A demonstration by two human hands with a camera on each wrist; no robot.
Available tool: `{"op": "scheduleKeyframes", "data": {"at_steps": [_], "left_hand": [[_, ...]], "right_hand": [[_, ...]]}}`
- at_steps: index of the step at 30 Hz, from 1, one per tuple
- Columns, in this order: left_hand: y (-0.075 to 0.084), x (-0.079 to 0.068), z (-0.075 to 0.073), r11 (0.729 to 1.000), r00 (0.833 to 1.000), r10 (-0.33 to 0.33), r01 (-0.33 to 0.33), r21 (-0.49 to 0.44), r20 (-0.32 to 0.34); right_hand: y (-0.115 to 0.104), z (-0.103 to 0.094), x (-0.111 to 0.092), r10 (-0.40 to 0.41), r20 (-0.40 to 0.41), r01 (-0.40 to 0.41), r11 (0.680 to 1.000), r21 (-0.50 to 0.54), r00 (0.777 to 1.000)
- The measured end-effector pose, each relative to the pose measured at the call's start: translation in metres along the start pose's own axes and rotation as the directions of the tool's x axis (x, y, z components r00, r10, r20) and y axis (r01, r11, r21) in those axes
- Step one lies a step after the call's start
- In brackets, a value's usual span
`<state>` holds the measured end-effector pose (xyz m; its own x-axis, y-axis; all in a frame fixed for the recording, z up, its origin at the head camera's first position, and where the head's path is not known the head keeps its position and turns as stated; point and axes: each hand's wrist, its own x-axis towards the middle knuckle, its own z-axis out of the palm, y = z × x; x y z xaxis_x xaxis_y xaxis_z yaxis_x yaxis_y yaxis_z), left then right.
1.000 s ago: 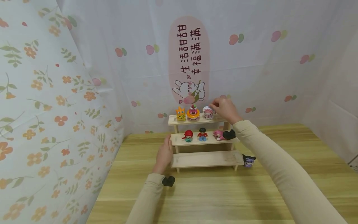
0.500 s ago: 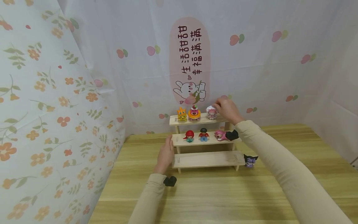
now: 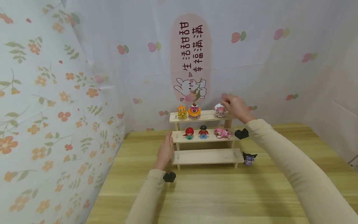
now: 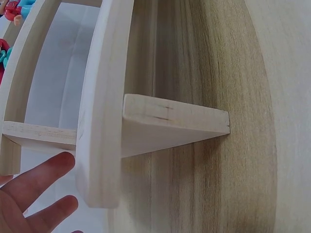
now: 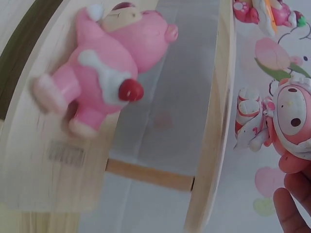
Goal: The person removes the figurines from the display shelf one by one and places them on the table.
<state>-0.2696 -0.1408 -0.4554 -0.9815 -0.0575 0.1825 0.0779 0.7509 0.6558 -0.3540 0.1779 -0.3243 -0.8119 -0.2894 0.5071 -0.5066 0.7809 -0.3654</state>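
Note:
My right hand (image 3: 237, 108) pinches the side of a pink and white figurine's head; the figurine (image 3: 220, 110) wears a white hat and stands at the right of the top shelf. In the right wrist view the fingertips (image 5: 286, 208) meet the ear of this figurine (image 5: 291, 109). My left hand (image 3: 165, 152) rests beside the left end of the three-step wooden rack (image 3: 205, 157), its fingers (image 4: 46, 179) extended along the end of a shelf board. Farther left on the top shelf are an orange and yellow figurine (image 3: 182, 112) and a pink bear in an orange ring (image 3: 194, 110).
The middle shelf bears a red-haired figurine (image 3: 189, 133), a black-haired figurine in red (image 3: 203, 132) and a lying pink bear (image 3: 222, 133). A black and purple figurine (image 3: 249, 158) stands on the table (image 3: 212, 193) by the rack's right end. Behind hangs a printed curtain (image 3: 139, 77).
My right hand and the white-hatted figurine have moved together to the right along the top shelf. The left hand stays by the rack's left end.

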Motion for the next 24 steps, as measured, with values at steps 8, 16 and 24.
{"op": "scheduleKeyframes", "data": {"at_steps": [8,16,24], "left_hand": [[0.000,0.001,0.001,1.000,1.000,-0.001,0.001,0.017,0.008],[0.003,0.000,-0.001,1.000,1.000,0.001,-0.001,0.021,0.002],[0.004,0.001,-0.002,0.999,1.000,0.022,-0.023,0.037,0.011]], "right_hand": [[0.010,-0.016,-0.016,0.015,-0.003,-0.015,1.000,0.002,1.000],[0.023,-0.038,-0.031,0.030,-0.014,-0.030,1.000,0.001,0.999],[0.042,-0.050,-0.053,0.079,-0.013,-0.079,0.997,-0.009,0.997]]}}
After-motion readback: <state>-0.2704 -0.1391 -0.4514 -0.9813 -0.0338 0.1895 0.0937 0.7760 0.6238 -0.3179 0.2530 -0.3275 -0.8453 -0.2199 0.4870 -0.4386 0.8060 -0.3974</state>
